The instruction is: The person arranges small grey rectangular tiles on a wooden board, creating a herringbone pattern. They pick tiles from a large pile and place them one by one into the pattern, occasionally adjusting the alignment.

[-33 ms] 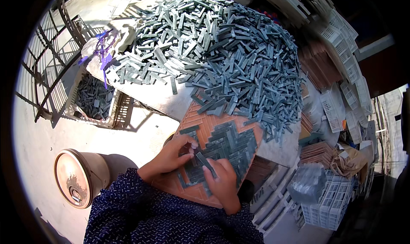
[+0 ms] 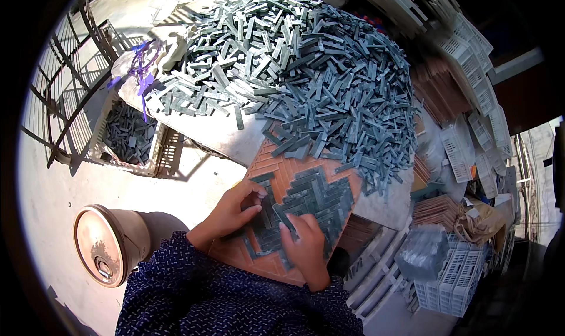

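A terracotta-coloured tray with a herringbone pattern of grooves lies before me. Dark grey-green stone strips fill much of its middle, fitted in a zigzag. My right hand, above the tray's lower right part, pinches one stone strip between thumb and fingers, tilted over the laid ones. Over the tray's left edge is my left hand, its thumb and forefinger curved and apart, with nothing visible between them. Its other fingers are partly hidden.
A large heap of loose strips covers the table beyond the tray. At left stand a crate of dark pieces and a lidded bucket. Stacked white crates, a clear-wrapped bundle and terracotta trays are at right.
My left hand has shifted slightly up and left, its thumb and forefinger wider apart. My right hand, still holding the strip, has moved a little up and left.
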`<state>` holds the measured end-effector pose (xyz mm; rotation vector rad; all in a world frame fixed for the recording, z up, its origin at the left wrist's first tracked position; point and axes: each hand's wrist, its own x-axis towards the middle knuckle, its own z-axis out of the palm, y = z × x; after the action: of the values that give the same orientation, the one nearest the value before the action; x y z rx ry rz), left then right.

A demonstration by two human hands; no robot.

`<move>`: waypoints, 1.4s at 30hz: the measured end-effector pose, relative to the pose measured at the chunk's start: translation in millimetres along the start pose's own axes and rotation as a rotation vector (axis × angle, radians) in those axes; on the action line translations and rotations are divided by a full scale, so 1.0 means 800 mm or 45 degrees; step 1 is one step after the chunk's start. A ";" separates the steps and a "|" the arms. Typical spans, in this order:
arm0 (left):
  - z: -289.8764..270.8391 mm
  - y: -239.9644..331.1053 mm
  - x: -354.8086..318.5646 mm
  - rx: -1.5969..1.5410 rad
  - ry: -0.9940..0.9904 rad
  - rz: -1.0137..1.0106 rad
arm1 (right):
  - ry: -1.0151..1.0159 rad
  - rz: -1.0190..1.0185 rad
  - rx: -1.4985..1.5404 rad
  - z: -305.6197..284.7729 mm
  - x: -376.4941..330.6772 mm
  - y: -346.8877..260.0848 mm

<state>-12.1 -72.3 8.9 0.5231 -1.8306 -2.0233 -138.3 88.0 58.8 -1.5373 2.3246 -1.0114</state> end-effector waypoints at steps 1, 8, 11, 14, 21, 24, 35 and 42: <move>-0.008 -0.004 -0.001 0.003 0.115 0.023 | 0.023 0.050 -0.016 0.009 0.010 0.005; -0.040 -0.022 -0.037 -0.238 0.406 -0.038 | 0.054 0.066 -0.080 0.050 0.058 0.030; -0.051 -0.031 -0.051 -0.192 0.491 -0.080 | 0.037 0.082 -0.081 0.062 0.051 0.040; -0.058 -0.040 -0.059 -0.175 0.534 -0.120 | 0.020 0.094 -0.093 0.063 0.048 0.040; -0.046 -0.039 -0.056 -0.208 0.514 -0.083 | -0.057 0.231 0.002 0.069 0.066 0.051; -0.047 -0.031 -0.057 -0.213 0.506 -0.073 | 0.034 0.290 0.035 0.057 0.092 0.055; -0.046 -0.028 -0.073 -0.128 0.539 -0.035 | 0.140 0.675 0.607 0.034 0.137 0.105; -0.040 -0.033 -0.071 -0.086 0.515 -0.114 | -0.293 0.614 0.790 0.036 -0.009 0.038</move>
<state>52.6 -69.0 -18.5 0.9316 -1.5151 -1.8577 -143.6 88.7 16.9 -0.7629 1.8314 -1.1842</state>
